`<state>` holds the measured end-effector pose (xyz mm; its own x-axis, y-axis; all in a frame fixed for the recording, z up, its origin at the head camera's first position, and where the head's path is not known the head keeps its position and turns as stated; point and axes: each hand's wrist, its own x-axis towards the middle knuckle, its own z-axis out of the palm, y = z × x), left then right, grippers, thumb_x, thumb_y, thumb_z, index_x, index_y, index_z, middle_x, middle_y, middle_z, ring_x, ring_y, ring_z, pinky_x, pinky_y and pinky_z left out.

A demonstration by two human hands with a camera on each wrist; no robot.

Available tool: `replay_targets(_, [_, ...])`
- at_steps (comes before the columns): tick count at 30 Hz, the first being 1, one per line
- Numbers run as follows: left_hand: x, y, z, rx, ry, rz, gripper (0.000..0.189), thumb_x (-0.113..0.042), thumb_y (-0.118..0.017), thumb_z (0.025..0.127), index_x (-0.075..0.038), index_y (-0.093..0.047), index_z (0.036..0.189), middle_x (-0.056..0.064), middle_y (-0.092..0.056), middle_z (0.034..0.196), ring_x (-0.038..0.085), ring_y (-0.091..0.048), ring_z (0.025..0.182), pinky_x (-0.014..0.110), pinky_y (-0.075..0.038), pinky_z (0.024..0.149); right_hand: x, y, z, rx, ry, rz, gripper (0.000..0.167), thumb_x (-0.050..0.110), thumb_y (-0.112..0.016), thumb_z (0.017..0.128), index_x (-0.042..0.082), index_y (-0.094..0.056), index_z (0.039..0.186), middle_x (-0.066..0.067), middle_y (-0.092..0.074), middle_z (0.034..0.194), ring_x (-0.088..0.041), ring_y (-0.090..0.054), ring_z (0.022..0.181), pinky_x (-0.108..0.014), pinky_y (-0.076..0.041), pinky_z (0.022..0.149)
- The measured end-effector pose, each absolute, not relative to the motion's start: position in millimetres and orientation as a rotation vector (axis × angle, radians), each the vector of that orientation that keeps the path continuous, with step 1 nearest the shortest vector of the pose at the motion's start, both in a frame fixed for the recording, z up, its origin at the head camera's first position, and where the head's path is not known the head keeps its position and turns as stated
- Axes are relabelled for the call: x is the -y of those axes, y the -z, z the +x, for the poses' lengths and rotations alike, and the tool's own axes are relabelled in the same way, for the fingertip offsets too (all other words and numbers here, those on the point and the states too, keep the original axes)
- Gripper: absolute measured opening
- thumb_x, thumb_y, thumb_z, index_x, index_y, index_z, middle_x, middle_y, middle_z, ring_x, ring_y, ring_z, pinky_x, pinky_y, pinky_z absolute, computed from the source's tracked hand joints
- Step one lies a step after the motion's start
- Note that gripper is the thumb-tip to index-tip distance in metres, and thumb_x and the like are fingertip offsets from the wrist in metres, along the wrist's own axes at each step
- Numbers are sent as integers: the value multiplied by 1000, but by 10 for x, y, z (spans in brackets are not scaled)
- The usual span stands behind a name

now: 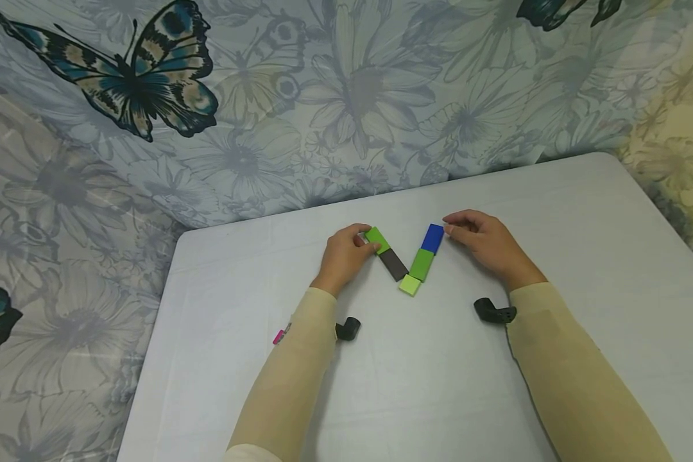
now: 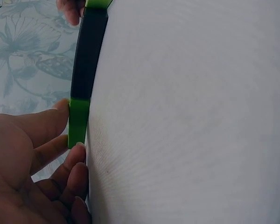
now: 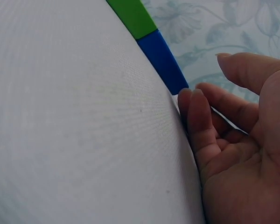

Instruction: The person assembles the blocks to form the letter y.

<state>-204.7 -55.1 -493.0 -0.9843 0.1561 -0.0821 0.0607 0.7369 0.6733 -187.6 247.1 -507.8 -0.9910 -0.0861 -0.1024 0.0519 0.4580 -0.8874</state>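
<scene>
Flat coloured blocks form a V on the white table. On the V's left side, a bright green block (image 1: 377, 239) meets a dark block (image 1: 393, 264). Its right side has a blue block (image 1: 432, 239) and a green block (image 1: 421, 265). At the bottom point lies a small light green block (image 1: 410, 284). My left hand (image 1: 345, 255) pinches the upper green block between thumb and fingers. Beside the blue block is my right hand (image 1: 482, 240), thumb apart from the other fingers; in the right wrist view, its fingertips (image 3: 198, 105) are at the block's end.
The white table (image 1: 416, 385) spreads around the blocks, its far edge against a flower-and-butterfly patterned cloth (image 1: 346, 96). Dark wrist cameras (image 1: 348, 328) sit at both sleeves. A small pink item (image 1: 279, 337) shows beside the left sleeve.
</scene>
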Motion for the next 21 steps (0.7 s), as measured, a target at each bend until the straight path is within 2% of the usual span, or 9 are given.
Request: replay_targets(21, [570, 4945, -2047, -2789, -1098, 171, 48, -32, -81, 102, -15, -69, 146, 2, -65, 94, 19, -57, 82, 36, -49, 75, -2476, 5076, -1873, -2563, 1572, -32, 47, 41, -64, 111, 6, -67, 144, -15, -66, 134, -27, -58, 113, -44, -44, 97])
